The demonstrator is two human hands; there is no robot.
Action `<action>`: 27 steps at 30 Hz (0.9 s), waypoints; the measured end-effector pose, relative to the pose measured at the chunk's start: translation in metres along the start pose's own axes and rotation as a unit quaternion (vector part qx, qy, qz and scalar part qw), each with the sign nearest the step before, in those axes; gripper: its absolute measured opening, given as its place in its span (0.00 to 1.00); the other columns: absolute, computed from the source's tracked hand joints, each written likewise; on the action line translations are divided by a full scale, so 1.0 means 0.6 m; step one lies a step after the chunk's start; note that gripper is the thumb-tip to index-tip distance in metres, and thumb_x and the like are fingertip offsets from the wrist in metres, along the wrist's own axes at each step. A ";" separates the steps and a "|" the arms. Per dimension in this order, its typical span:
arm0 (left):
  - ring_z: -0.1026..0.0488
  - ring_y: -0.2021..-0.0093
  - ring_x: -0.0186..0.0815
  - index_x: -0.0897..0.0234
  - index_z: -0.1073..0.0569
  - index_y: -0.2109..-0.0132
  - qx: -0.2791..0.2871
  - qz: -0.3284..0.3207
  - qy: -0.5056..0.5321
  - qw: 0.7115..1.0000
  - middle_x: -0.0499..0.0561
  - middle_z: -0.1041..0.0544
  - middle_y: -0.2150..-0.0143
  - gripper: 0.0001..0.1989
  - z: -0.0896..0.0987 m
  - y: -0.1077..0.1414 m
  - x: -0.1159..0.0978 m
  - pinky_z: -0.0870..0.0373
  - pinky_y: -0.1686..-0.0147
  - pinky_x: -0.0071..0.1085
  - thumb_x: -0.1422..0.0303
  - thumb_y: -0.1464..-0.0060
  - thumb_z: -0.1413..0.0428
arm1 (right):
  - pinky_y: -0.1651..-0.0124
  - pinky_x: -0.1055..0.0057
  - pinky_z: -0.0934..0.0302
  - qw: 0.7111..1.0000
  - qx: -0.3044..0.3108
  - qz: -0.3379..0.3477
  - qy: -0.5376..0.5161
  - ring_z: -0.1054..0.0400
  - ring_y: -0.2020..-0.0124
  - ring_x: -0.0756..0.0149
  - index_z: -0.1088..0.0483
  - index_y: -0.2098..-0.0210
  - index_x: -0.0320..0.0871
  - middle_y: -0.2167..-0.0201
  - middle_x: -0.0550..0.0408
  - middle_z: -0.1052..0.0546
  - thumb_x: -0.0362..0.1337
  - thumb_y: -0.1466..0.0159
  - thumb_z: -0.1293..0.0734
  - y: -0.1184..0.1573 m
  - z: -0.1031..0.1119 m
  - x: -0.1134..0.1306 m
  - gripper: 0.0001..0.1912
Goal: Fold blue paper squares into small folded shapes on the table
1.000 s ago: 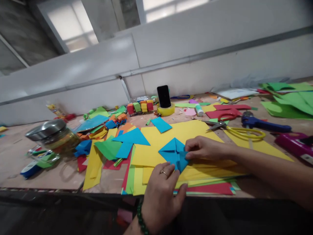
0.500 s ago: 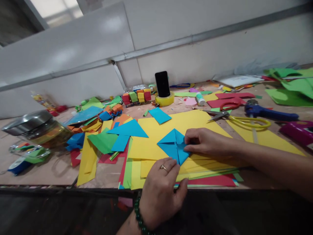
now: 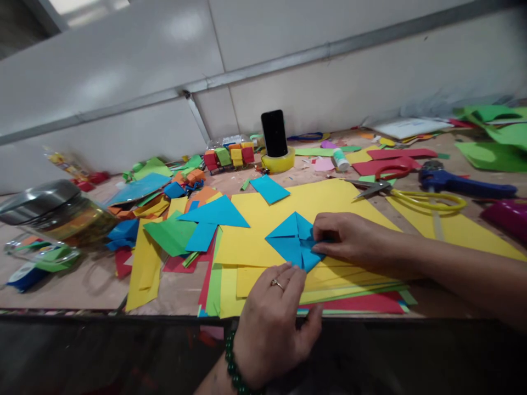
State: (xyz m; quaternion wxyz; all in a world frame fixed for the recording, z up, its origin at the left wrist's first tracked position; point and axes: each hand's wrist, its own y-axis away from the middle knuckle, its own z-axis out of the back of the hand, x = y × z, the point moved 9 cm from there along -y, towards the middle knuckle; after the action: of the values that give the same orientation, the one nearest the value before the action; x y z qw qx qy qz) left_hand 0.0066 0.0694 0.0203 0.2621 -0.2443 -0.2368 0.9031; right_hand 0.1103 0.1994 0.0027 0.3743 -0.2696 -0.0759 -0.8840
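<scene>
At the near edge of the table [image 3: 94, 299], the left hand [image 3: 274, 318] rests its fingertips on the lower corner of a folded blue paper square [image 3: 288, 244], thumb apart, its grip clamped on nothing. The square lies on yellow sheets [image 3: 247, 247] stacked up to that edge. The right hand [image 3: 349, 241] has its grip pinched on the square's right corner, hiding it. Left of the stack are a green sheet [image 3: 168, 236] and a blue triangle [image 3: 222, 211], which overlaps the yellow; a lidded glass jar [image 3: 82, 219] stands towards the table's left. Beyond the right forearm, yellow-handled scissors [image 3: 428, 200] lie partly over the yellow paper, crowding that side, near a blue-handled tool [image 3: 469, 185]. Towards the far edge are a glue stick [image 3: 341, 159], paper blocks [image 3: 230, 158] and a phone [image 3: 274, 133] propped upright at a yellow tape roll [image 3: 280, 161].
</scene>
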 end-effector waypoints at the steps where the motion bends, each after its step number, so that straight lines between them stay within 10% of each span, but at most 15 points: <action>1: 0.25 0.52 0.44 0.69 0.28 0.49 0.000 -0.003 -0.001 1.000 0.59 0.21 0.54 0.16 0.000 0.000 -0.001 0.25 0.49 0.42 0.67 0.43 0.46 | 0.69 0.72 0.47 1.000 0.000 -0.002 0.000 0.38 0.72 0.68 0.30 0.72 0.42 0.72 0.55 0.28 0.45 0.41 0.33 0.000 0.000 0.000 0.12; 27: 0.26 0.53 0.44 0.70 0.25 0.55 0.025 -0.017 -0.011 0.999 0.59 0.22 0.56 0.12 -0.003 -0.008 -0.002 0.25 0.50 0.41 0.69 0.43 0.47 | 0.67 0.71 0.46 1.000 0.000 0.002 0.005 0.38 0.71 0.67 0.33 0.73 0.43 0.73 0.56 0.30 0.42 0.37 0.36 -0.001 0.002 0.003 0.11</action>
State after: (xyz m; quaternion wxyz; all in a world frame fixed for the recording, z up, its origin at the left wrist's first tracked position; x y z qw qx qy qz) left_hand 0.0105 0.0728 0.0222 0.2806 -0.2238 -0.2215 0.9067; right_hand 0.1096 0.1992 0.0048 0.3762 -0.2656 -0.0739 -0.8846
